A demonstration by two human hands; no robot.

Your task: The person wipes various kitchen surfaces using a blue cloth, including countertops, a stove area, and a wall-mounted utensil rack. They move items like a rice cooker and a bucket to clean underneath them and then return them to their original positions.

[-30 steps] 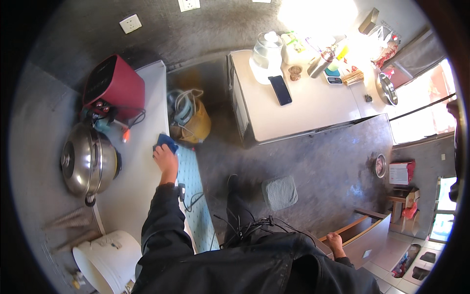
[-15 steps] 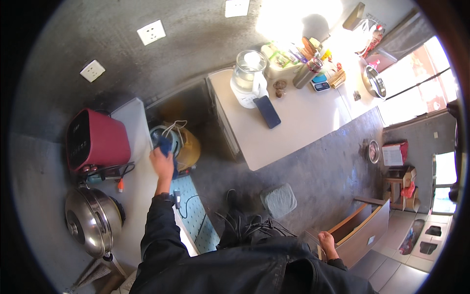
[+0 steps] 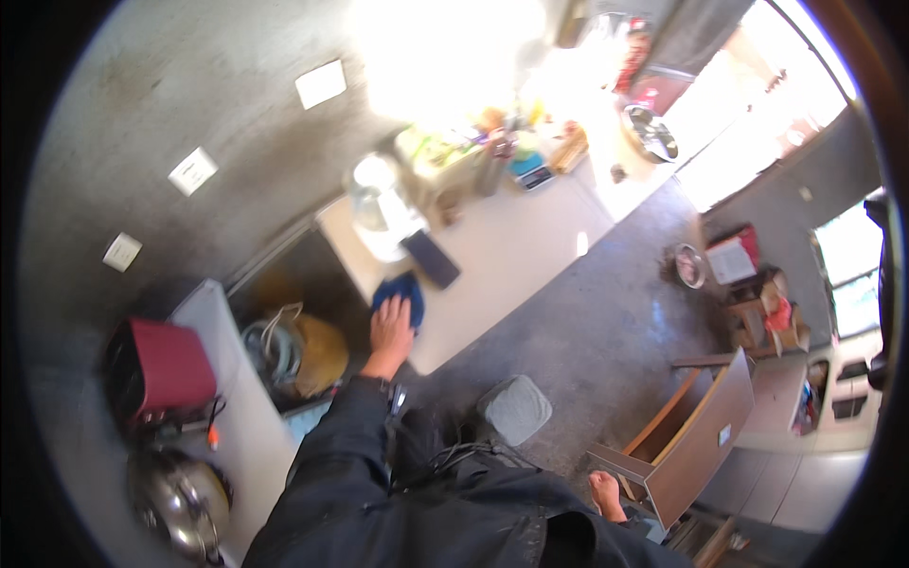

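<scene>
My left hand reaches out over the near left corner of the pale worktop. Its fingers rest over a dark blue cloth, pressing it against the top. Just beyond the cloth lies a dark phone, beside a clear electric kettle with a white base. My right hand hangs low at the right with its fingers curled, next to a pulled-out wooden drawer. Nothing shows in it.
Left stand a red appliance and a steel lidded pan on a white counter, beside a yellow container. A grey-covered stool stands on the floor. A kitchen scale and steel bowl sit farther along the worktop.
My left hand has moved right with the blue cloth, from above the yellow container onto the worktop. The view has turned, and the right hand stays low by the drawer.
</scene>
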